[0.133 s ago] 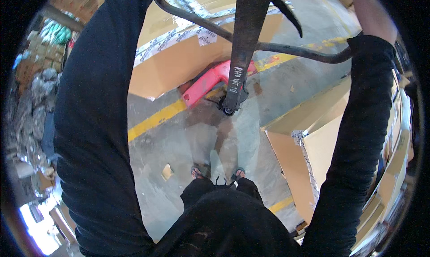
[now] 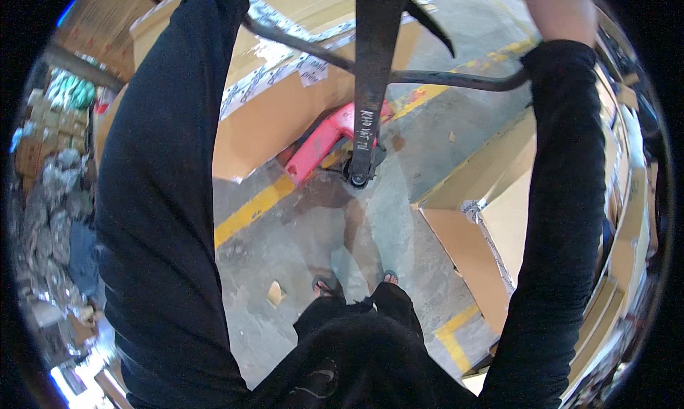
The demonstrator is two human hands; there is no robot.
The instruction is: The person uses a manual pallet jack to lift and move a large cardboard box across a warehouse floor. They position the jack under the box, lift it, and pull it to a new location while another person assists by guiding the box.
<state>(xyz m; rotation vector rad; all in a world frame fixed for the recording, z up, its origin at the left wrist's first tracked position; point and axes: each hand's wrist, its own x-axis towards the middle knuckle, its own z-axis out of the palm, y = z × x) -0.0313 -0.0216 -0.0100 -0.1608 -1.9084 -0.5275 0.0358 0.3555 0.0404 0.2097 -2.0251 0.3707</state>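
A black pallet-jack tiller point(image 2: 370, 67) rises from a red pallet jack point(image 2: 320, 142) toward the camera, and its looped handle bar point(image 2: 456, 78) spreads out to both sides. My right hand point(image 2: 563, 10) is at the top right, closed around the right end of that bar. My left arm in a black sleeve point(image 2: 157, 195) reaches up along the left side. Its hand is cut off by the top edge, near the left end of the bar. A large cardboard box point(image 2: 271, 117) with patterned tape sits over the red jack.
A yellow line point(image 2: 249, 209) crosses the grey concrete floor. More cardboard boxes point(image 2: 484, 216) stand close on the right. Bags and stacked goods point(image 2: 50, 195) crowd the left. My feet in sandals point(image 2: 356, 281) are behind the jack, and a cardboard scrap point(image 2: 274, 293) lies beside them.
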